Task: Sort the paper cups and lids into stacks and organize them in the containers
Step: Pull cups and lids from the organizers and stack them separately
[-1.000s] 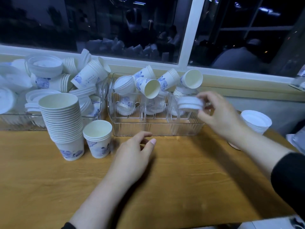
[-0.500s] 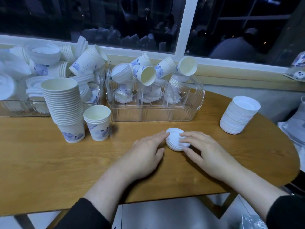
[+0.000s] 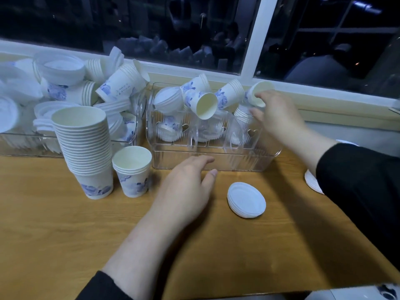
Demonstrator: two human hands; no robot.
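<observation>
right hand (image 3: 275, 118) upper right, our fingers curling round a tipped cup (image 3: 258, 94) above the clear bin (image 3: 216, 156) | left hand (image 3: 186, 187) centre, fingers relaxed, holding nothing | lids (image 3: 246, 202) stacked on table (image 3: 65, 234), lower centre-right | tall cup stack (image 3: 83, 146) centre left

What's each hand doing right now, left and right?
Left hand: open, hovering over the table, holding nothing.
Right hand: reaching at a tilted paper cup; grip cannot be told.
</observation>
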